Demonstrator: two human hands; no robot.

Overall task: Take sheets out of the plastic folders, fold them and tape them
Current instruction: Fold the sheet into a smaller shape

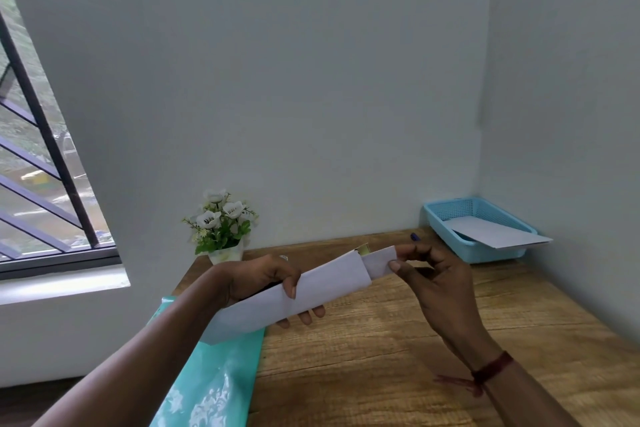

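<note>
Between both hands — folded sheet [311, 291], held above table [381, 357].

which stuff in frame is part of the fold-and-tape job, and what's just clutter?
In the job:
- folded sheet, held above the table by left hand and right hand
- teal plastic folder at the table's left edge
- blue tray with a folded sheet in it

Lying about:
- flower pot by the wall
- small dark object near the tray, too small to identify
</note>
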